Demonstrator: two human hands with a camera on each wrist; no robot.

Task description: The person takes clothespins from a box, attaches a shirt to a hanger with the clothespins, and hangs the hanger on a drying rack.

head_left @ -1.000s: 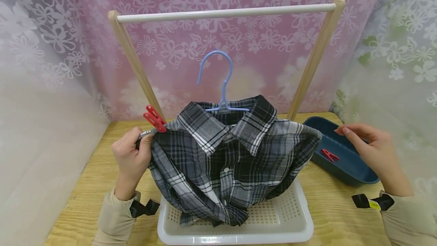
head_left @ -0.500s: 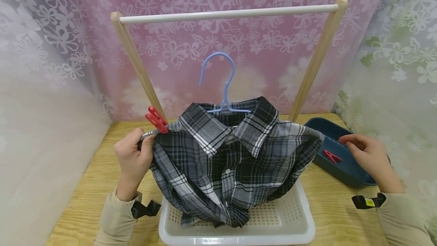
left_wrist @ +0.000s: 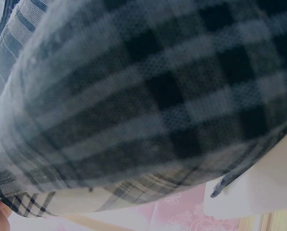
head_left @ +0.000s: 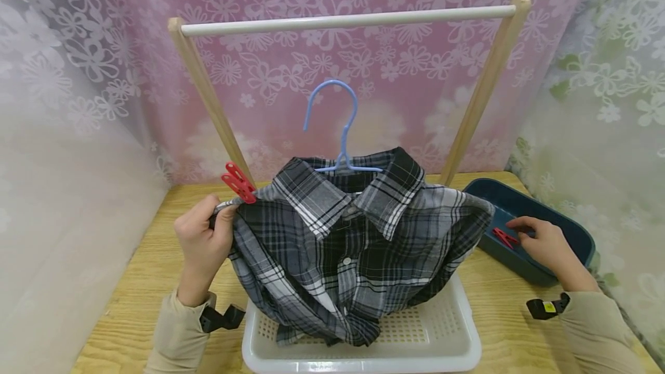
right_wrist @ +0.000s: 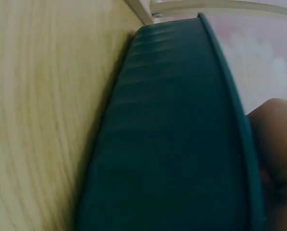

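Note:
A grey and black plaid shirt (head_left: 353, 247) hangs on a light blue hanger (head_left: 340, 126), its hem resting in a white plastic basket (head_left: 436, 333). My left hand (head_left: 220, 215) grips the shirt's left shoulder, just under a red clothespin (head_left: 238, 182) clipped there. The left wrist view is filled by plaid cloth (left_wrist: 148, 96). My right hand (head_left: 516, 229) reaches into a dark blue tray (head_left: 571, 229), its fingers stretched to a second red clothespin (head_left: 503, 238) lying inside. The right wrist view shows the tray wall (right_wrist: 172, 144) and part of a finger (right_wrist: 278, 139).
A wooden rack with a white rail (head_left: 343, 19) stands behind the shirt, above the hanger hook. The wooden table (head_left: 140, 258) is walled in by flowered curtains. The basket sits at the front edge, the tray at the right edge.
My right hand has dropped from above the blue tray down into it, arriving at the red clothespin. The left hand and the shirt have stayed put.

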